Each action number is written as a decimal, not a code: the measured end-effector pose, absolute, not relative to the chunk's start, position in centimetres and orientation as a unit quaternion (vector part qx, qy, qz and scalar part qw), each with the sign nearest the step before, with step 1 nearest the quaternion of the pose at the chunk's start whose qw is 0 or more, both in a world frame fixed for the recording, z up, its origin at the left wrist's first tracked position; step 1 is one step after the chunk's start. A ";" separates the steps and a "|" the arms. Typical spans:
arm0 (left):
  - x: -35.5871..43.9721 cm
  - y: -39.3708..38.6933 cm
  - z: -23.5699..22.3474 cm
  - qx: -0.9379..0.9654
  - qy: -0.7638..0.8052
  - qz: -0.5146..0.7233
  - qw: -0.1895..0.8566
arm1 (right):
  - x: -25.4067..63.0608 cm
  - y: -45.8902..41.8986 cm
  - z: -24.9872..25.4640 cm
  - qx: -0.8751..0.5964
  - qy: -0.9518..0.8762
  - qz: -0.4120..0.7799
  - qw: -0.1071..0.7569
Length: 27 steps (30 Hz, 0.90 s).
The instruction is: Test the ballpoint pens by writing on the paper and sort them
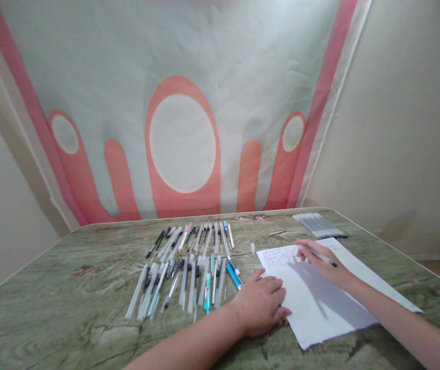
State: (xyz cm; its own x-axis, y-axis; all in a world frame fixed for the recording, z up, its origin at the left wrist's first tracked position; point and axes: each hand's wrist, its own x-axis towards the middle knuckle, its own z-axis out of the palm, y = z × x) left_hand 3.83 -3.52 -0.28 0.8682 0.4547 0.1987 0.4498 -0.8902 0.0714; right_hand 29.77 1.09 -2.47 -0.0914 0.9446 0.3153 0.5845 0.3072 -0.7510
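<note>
A white sheet of paper lies at a slant on the table, with lines of small dark handwriting along its upper left part. My right hand rests on the upper part of the sheet, fingers closed round a clear pen whose dark end points back to the right. The pen's tip is hidden by my fingers, near the writing. Spread flat, my left hand lies over the paper's left edge. Close to its fingers is a blue marker pen. A small translucent pen cap lies just beyond the sheet's corner.
Two rows of pens, the far row and the near row, lie left of the paper. Several matching clear pens are lined up at the back right. The wood-patterned table ends before a printed cloth backdrop.
</note>
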 end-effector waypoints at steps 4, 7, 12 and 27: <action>3.8 -3.6 0.2 0.968 0.224 0.116 -0.004 | 23.2 2.8 -1.6 -0.484 -0.758 0.240 0.365; 3.4 -2.8 1.1 0.964 0.238 0.114 -0.014 | 19.7 4.4 -1.4 -0.441 -0.781 0.234 0.375; 0.7 0.8 2.7 0.921 0.367 0.128 -0.005 | 18.4 5.1 -1.5 -0.453 -0.734 0.256 0.436; -0.2 6.7 1.5 0.903 0.414 0.085 0.083 | 19.1 4.2 -2.2 -0.492 -0.687 0.159 0.511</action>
State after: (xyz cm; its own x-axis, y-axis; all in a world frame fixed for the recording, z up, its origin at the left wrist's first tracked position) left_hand -0.21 6.70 1.49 0.6437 0.7606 0.0847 0.7326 -0.6444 0.2193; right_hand 19.11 4.21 -2.19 0.0065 0.8380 0.5457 0.5134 0.4655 -0.7209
